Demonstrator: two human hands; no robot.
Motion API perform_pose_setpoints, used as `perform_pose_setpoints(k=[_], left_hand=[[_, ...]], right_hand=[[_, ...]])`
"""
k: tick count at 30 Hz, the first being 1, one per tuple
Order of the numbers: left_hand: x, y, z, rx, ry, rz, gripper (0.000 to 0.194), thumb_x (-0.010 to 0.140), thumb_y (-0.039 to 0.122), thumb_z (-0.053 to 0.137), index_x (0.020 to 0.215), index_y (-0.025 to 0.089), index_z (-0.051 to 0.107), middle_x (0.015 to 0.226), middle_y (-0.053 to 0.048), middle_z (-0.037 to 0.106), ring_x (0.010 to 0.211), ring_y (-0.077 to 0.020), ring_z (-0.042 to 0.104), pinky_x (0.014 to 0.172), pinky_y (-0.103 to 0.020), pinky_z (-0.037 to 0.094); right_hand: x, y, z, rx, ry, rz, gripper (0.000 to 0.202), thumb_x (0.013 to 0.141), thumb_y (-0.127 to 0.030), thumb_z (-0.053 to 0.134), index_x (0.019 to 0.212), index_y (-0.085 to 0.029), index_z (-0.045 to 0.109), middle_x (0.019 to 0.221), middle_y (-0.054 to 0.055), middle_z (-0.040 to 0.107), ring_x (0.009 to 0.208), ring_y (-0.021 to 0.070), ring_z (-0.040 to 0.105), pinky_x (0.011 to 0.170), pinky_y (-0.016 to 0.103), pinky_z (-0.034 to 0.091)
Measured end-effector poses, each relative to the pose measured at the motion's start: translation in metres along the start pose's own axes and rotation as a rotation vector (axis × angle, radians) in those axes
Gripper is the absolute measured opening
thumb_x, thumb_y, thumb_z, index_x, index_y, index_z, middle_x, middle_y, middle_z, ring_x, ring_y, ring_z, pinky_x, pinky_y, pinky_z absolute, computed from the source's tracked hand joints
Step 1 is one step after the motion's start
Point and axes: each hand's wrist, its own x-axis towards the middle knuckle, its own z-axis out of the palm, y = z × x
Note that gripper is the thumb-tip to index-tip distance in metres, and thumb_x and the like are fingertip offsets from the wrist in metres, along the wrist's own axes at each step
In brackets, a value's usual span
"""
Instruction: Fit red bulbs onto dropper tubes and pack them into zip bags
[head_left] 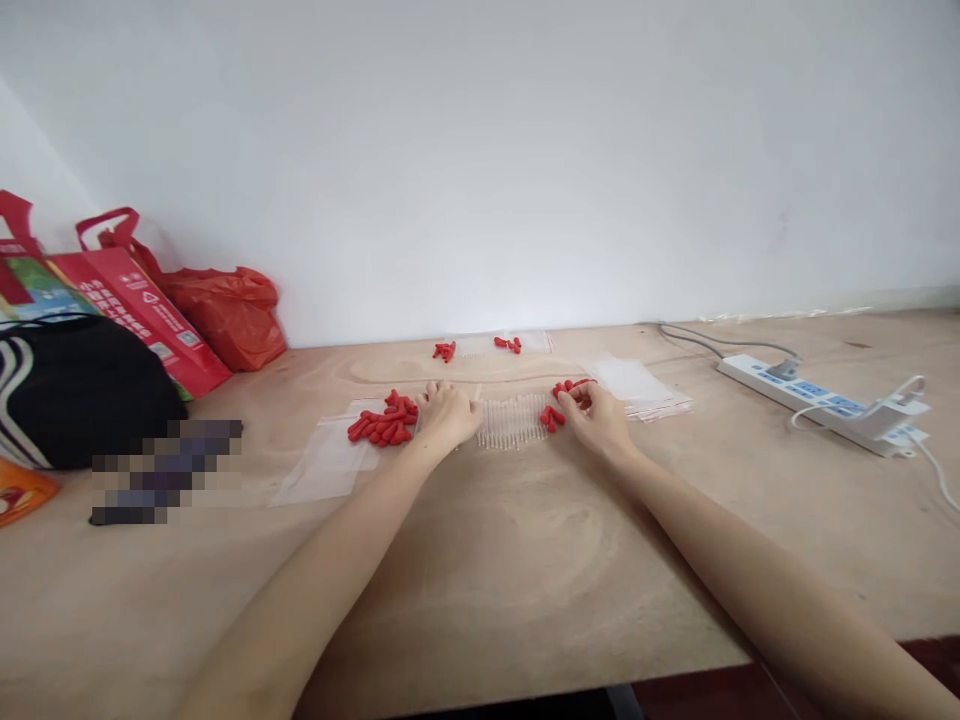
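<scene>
A row of clear, thin-tipped dropper tubes [512, 422] lies side by side on the wooden table. At the row's left end rests my left hand [448, 413], palm down, its thumb apart from the fingers and nothing visibly gripped. Just left of it is a pile of red rubber bulbs [382, 420]. My right hand [598, 418] is beyond the row's right end, thumb and fingers pinched together over a smaller group of red bulbs [553, 418]. They appear to hold one bulb, though the fingers partly hide it.
Clear zip bags [319, 465] lie at left, and another stack of bags [637, 385] at right. Behind sits a bag with more red bulbs [444, 351] and tubes. A power strip [817, 400] with cables stands right; shopping bags [142, 310] and a black bag [90, 390] stand left.
</scene>
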Motion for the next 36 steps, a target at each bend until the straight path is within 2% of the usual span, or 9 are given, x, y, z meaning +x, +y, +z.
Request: perform_pose_setpoints(k=[3, 4, 6, 9, 12, 17, 23, 32, 36], left_hand=[[-0.024, -0.011, -0.013, -0.068, 0.026, 0.173, 0.017, 0.082, 0.027, 0.042, 0.077, 0.018, 0.056, 0.09, -0.007, 0.062, 0.088, -0.0235, 0.052, 0.079, -0.041, 0.031], [-0.033, -0.016, -0.015, -0.131, 0.036, 0.3, 0.016, 0.084, 0.024, 0.041, 0.077, 0.018, 0.054, 0.083, -0.004, 0.063, 0.079, -0.0201, 0.055, 0.08, -0.04, 0.03], [-0.052, -0.026, -0.014, -0.209, 0.092, 0.457, 0.016, 0.085, 0.02, 0.039, 0.077, 0.017, 0.051, 0.074, -0.001, 0.064, 0.069, -0.0158, 0.056, 0.083, -0.04, 0.028], [-0.072, -0.039, -0.006, -0.257, 0.229, 0.56, 0.018, 0.088, 0.018, 0.036, 0.081, 0.018, 0.052, 0.072, 0.0, 0.066, 0.062, -0.0135, 0.057, 0.082, -0.038, 0.026], [-0.078, -0.044, 0.002, -0.297, 0.306, 0.593, 0.02, 0.088, 0.014, 0.035, 0.09, 0.019, 0.054, 0.078, -0.001, 0.068, 0.065, -0.0125, 0.059, 0.083, -0.036, 0.025], [-0.076, -0.041, 0.004, -0.325, 0.313, 0.62, 0.02, 0.087, 0.013, 0.036, 0.087, 0.019, 0.055, 0.077, -0.001, 0.068, 0.066, -0.0119, 0.06, 0.082, -0.035, 0.025], [-0.077, -0.037, 0.001, -0.327, 0.326, 0.646, 0.019, 0.087, 0.014, 0.038, 0.086, 0.018, 0.056, 0.076, 0.0, 0.068, 0.065, -0.0117, 0.061, 0.082, -0.035, 0.025], [-0.077, -0.04, 0.004, -0.327, 0.356, 0.724, 0.021, 0.086, 0.011, 0.038, 0.093, 0.019, 0.057, 0.079, -0.002, 0.067, 0.067, -0.0122, 0.061, 0.081, -0.037, 0.025], [-0.078, -0.041, 0.005, -0.327, 0.358, 0.765, 0.024, 0.084, 0.008, 0.039, 0.096, 0.018, 0.057, 0.079, -0.002, 0.067, 0.067, -0.0122, 0.061, 0.08, -0.037, 0.025]], right_hand=[[-0.01, -0.009, 0.005, 0.243, -0.023, -0.075, 0.021, 0.078, -0.037, 0.046, 0.08, -0.016, 0.052, 0.073, 0.006, 0.061, 0.066, 0.0154, 0.056, 0.06, 0.028, 0.041], [-0.014, -0.014, 0.006, 0.276, -0.049, -0.123, 0.019, 0.078, -0.034, 0.048, 0.083, -0.016, 0.052, 0.073, 0.005, 0.061, 0.065, 0.0151, 0.055, 0.06, 0.028, 0.042], [-0.022, -0.025, 0.009, 0.287, -0.116, -0.256, 0.021, 0.078, -0.029, 0.049, 0.093, -0.016, 0.053, 0.076, 0.006, 0.06, 0.067, 0.015, 0.054, 0.062, 0.028, 0.043], [-0.034, -0.04, 0.012, 0.257, -0.243, -0.469, 0.022, 0.081, -0.02, 0.044, 0.101, -0.017, 0.054, 0.081, 0.006, 0.06, 0.076, 0.016, 0.054, 0.07, 0.03, 0.043], [-0.042, -0.049, 0.015, 0.292, -0.325, -0.537, 0.021, 0.081, -0.013, 0.041, 0.095, -0.018, 0.057, 0.084, 0.006, 0.06, 0.08, 0.0158, 0.054, 0.072, 0.03, 0.044], [-0.046, -0.052, 0.016, 0.37, -0.346, -0.477, 0.018, 0.079, -0.012, 0.043, 0.09, -0.018, 0.056, 0.084, 0.006, 0.058, 0.076, 0.0143, 0.054, 0.066, 0.027, 0.046], [-0.047, -0.054, 0.015, 0.396, -0.373, -0.485, 0.017, 0.078, -0.011, 0.046, 0.089, -0.018, 0.057, 0.081, 0.005, 0.057, 0.071, 0.0129, 0.053, 0.062, 0.024, 0.045], [-0.049, -0.056, 0.015, 0.429, -0.331, -0.453, 0.01, 0.076, -0.016, 0.054, 0.085, -0.016, 0.058, 0.073, 0.003, 0.056, 0.062, 0.0104, 0.051, 0.055, 0.021, 0.044], [-0.048, -0.054, 0.018, 0.447, -0.301, -0.471, 0.012, 0.077, -0.018, 0.055, 0.087, -0.017, 0.061, 0.073, 0.004, 0.06, 0.064, 0.0112, 0.054, 0.058, 0.022, 0.045]])
